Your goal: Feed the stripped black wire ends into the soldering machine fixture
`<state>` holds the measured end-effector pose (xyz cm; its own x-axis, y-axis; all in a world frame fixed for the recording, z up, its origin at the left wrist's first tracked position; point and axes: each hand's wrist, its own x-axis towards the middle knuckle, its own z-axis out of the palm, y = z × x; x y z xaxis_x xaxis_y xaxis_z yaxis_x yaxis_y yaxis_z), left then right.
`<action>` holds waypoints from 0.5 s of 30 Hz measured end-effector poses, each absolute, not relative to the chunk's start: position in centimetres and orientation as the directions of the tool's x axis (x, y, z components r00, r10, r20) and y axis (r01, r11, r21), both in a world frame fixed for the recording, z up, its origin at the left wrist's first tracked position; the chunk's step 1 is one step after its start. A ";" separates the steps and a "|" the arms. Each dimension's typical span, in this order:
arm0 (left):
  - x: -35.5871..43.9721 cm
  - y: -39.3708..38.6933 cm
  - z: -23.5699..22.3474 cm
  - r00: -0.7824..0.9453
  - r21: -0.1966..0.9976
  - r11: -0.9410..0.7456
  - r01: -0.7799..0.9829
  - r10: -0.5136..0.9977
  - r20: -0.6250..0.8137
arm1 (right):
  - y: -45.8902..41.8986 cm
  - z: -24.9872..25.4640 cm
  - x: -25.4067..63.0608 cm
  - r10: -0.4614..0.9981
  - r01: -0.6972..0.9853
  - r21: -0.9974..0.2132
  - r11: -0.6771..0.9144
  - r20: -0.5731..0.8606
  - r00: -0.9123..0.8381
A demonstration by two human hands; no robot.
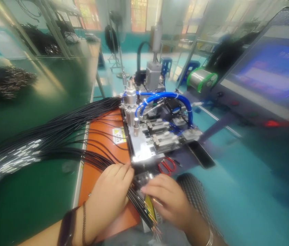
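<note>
My left hand is closed over a bundle of black cables at the front of a benchtop machine. Its fingertips are near the machine's front edge and partly hidden. From under that hand the cables run down to the right, ending in stripped, coloured wire ends. Just right of the bundle, my right hand has thumb and fingers pinched together. A thin copper-coloured piece shows below its fingers; what they grip is hard to make out. A small metal fixture sits between the hands.
More black cables spread across the green table and orange machine base. Red-handled scissors and a dark phone-like slab lie right of the machine. A solder-like wire spool and a screen stand farther right.
</note>
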<state>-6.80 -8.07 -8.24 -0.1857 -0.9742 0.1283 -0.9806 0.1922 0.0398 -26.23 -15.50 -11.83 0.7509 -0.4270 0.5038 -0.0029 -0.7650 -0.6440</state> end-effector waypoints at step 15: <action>-6.4 -7.6 -8.3 -0.261 -0.047 0.267 -0.962 -0.865 0.429 | -15.9 -12.5 -25.7 -0.631 -0.082 -0.740 -0.668 0.505 0.589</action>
